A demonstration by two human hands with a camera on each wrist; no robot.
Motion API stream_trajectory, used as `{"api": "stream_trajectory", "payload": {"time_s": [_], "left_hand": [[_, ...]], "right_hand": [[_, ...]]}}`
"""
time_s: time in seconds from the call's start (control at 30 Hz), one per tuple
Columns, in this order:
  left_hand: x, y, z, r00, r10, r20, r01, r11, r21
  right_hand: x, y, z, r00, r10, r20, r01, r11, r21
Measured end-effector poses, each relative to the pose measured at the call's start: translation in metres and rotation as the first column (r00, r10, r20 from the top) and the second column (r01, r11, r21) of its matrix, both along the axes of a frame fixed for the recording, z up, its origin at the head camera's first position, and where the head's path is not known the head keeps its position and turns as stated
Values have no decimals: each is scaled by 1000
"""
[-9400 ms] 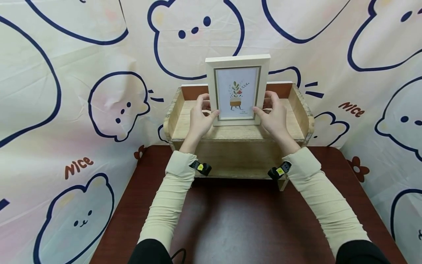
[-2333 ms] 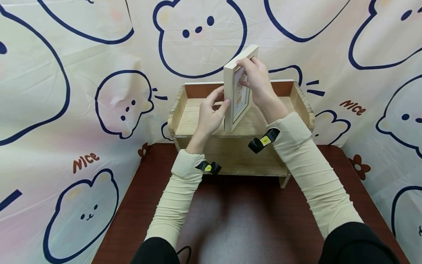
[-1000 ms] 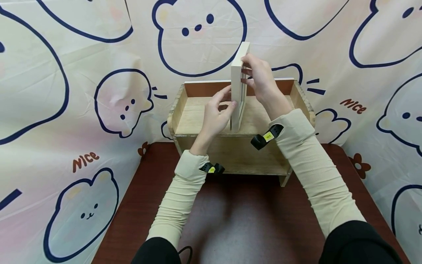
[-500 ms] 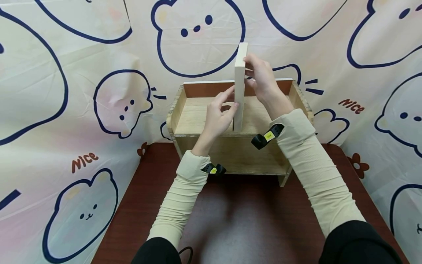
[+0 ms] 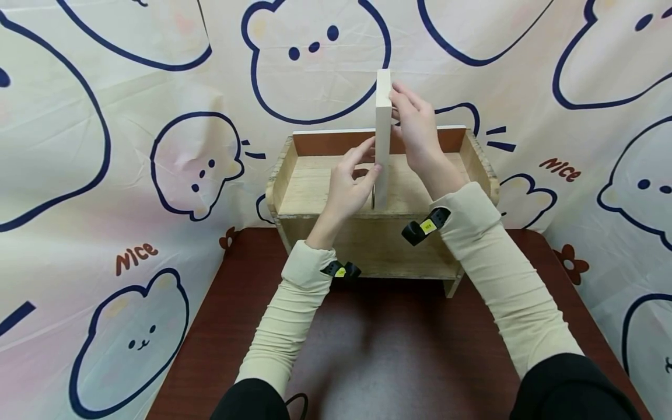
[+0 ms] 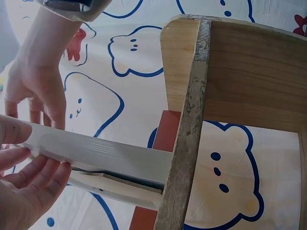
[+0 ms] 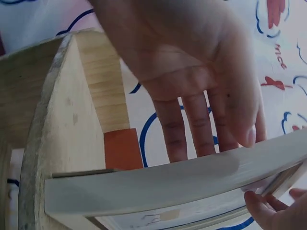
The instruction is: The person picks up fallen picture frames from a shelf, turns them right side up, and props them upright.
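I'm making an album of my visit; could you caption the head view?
The left hand and right hand steady a frame, edge-on, upright on a shelf.

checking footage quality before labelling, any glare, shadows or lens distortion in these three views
Head: pale glare on the brown tabletop, soft dark shadows beside it; right wrist: the picture frame looks bowed, likely lens distortion, and the right hand looks dim; left wrist: dim and muted overall.

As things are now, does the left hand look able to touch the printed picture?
Probably not directly: the left hand is at the back side, so the picture frame stands between it and the printed picture.
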State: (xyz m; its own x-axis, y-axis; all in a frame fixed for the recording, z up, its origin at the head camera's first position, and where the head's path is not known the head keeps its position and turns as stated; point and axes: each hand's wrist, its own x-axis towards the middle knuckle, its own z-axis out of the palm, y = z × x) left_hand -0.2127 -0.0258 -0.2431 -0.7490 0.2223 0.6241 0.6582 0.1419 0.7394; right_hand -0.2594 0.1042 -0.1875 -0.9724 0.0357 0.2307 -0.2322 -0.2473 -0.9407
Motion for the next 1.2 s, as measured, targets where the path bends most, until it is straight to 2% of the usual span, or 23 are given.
{"api": "stream_trajectory", "payload": {"time_s": [0.13, 0.27, 0.4, 0.53, 0.63, 0.83, 1.0, 1.2], "left_hand": [[-1, 0, -2, 1000, -8, 6, 8, 1000, 7], [0, 0, -5, 1000, -16, 15, 16, 1000, 10], [0, -1, -6, 1000, -10, 8, 10, 1000, 14], [-3, -4, -11, 1000, -3, 4, 3, 1000, 21], [-13, -9, -23, 1000, 13, 13, -14, 1000, 25], [-41, -17, -52, 997, 62, 47, -61, 998, -19], [-48, -17, -58, 997, 59, 53, -55, 996, -73], [-49, -15, -61, 996, 75, 37, -68, 983, -168]], "right_hand": [[6, -2, -4, 993, -41, -109, 51, 995, 90], [10, -2, -6, 973, -53, -223, 95, 978, 184], [13, -2, -6, 958, -56, -282, 139, 949, 284], [13, -3, -7, 947, -92, -309, 210, 904, 372], [13, -3, -8, 934, -122, -335, 257, 883, 394], [12, -2, -10, 914, -150, -378, 305, 867, 395], [9, -2, -13, 911, -153, -384, 313, 862, 399], [9, -2, -13, 907, -159, -389, 318, 865, 388]]}}
